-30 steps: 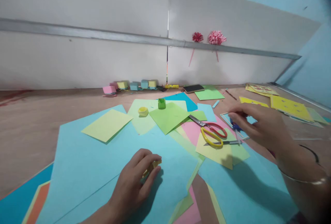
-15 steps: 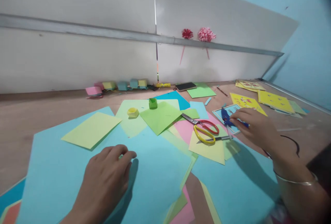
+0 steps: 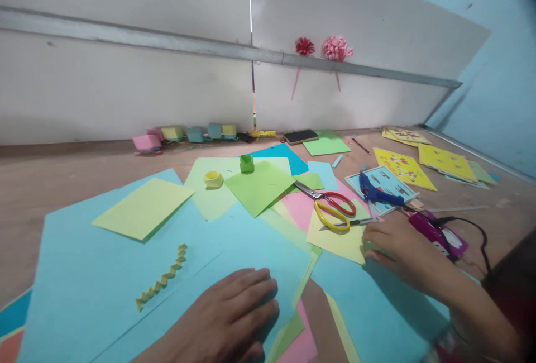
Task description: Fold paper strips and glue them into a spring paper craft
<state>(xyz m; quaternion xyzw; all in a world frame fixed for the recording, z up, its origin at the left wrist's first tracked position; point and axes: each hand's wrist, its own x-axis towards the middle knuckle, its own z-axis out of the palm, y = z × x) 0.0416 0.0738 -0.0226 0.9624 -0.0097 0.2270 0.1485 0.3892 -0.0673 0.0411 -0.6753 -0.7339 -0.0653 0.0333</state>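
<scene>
My left hand (image 3: 234, 313) lies palm down on a large light-blue sheet (image 3: 125, 273), fingers stretched out. To its left rests a zigzag-folded yellow-green paper strip (image 3: 161, 280). My right hand (image 3: 402, 248) is low over the right edge of a pale yellow paper piece (image 3: 335, 243), with thumb and fingers slightly apart and nothing visible between them. Just beyond it, a blue glue gun (image 3: 379, 192) rests on a light-blue picture card (image 3: 387, 176). Scissors with red and yellow handles (image 3: 333, 212) lie on the papers to the hand's left, over a thin dark-bladed tool (image 3: 360, 221).
A yellow paper cup shape (image 3: 213, 179) and a green paper box (image 3: 247, 163) stand on the sheets. Small paper cubes (image 3: 196, 134), a phone (image 3: 301, 137) and a glue stick (image 3: 263, 134) line the back board. A purple device with a cord (image 3: 438, 234) is at right.
My right hand has let go of the glue gun and moved down toward me. My left hand has moved right and flattened, uncovering the zigzag strip.
</scene>
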